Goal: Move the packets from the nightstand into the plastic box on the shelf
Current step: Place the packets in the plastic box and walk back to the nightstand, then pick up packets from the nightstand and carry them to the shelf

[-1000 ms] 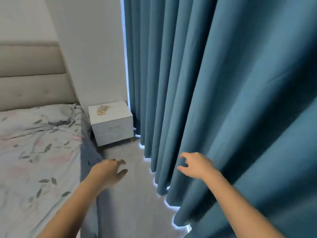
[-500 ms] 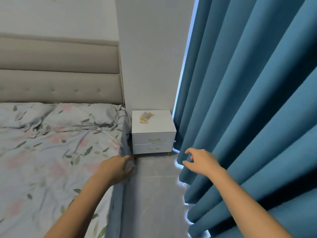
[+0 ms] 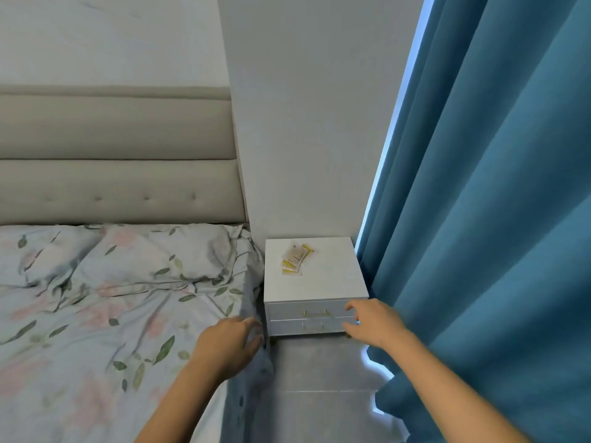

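thin foil-like packets (image 3: pixel 295 258) lay overlapped near the nightstand (image 3: pixel 332 279) top's back-left corner (probably light, slippery; pinch an edge); left hand (image 3: pixel 228 343) and right hand (image 3: pixel 372 321) hung loosely open, empty.

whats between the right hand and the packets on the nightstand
In the head view, only bare white nightstand top separates the right hand, at the drawer fronts, from the packets near the back left.
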Available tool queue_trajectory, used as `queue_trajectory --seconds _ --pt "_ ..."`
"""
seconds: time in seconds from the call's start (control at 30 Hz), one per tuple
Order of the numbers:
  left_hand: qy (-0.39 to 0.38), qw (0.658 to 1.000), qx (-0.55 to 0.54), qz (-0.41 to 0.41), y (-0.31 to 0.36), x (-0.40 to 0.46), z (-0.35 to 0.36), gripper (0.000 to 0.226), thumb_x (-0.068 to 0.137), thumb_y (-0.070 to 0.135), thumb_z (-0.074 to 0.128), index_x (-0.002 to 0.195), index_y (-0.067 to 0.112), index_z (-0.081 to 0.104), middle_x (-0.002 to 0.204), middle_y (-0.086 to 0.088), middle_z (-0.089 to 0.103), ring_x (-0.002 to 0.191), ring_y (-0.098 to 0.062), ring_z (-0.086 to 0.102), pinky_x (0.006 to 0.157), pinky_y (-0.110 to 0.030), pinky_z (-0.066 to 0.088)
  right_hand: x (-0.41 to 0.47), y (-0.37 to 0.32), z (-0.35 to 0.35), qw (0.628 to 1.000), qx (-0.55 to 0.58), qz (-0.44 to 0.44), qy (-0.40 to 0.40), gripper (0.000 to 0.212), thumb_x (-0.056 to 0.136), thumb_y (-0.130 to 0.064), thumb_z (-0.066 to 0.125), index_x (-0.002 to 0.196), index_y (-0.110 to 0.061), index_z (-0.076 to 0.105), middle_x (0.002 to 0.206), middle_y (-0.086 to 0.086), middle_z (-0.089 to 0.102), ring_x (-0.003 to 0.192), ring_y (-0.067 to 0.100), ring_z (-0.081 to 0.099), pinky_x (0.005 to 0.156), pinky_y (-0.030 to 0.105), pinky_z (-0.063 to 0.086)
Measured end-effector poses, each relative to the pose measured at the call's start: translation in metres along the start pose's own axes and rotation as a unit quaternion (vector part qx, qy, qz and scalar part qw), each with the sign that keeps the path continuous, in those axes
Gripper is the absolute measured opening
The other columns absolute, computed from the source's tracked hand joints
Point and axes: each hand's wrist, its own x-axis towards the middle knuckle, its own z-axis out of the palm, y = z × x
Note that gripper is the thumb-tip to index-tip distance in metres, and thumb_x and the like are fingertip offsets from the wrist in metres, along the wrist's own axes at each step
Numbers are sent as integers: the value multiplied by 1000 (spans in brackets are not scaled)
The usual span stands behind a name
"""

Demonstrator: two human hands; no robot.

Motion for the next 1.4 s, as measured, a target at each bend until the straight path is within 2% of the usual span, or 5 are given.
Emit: queue_trajectory --seconds 0.47,0.73,1.03,1.23,1.4 --pt "-39 999 -28 -22 -71 259 -3 39 99 41 40 135 30 49 129 2 59 119 -21 55 91 -33 47 282 -27 -13 999 28 -18 -20 41 93 -44 51 132 -31 50 122 -4 64 110 18 60 84 30 50" --pt "-129 991 28 -4 -87 397 60 41 100 38 38 139 32 44 133 5 57 121 -21 53 94 -35 45 383 1 61 988 107 37 -105 42 92 -40 51 133 -33 48 120 -3 65 112 20 59 89 35 51" --pt "-140 990 -3 -14 -66 527 148 41 100 37 39 139 27 44 131 4 56 118 -20 54 84 -34 47 492 41 129 985 116 37 -125 44 93 -38 51 136 -27 46 125 -2 63 117 22 53 94 36 46" --pt "-42 990 -67 -113 -51 598 214 75 92 42 57 150 11 22 136 -8 45 119 -27 51 90 -38 48 534 68 171 981 171 44 -85 39 96 -27 49 136 -27 49 126 -5 62 114 17 54 90 31 47" --pt "49 961 -155 -222 -44 661 256 100 75 57 72 148 6 27 140 -14 44 125 -33 44 97 -43 40 530 92 201 977 191 19 -93 40 97 -23 49 136 -30 48 124 -12 60 111 10 53 90 22 46"
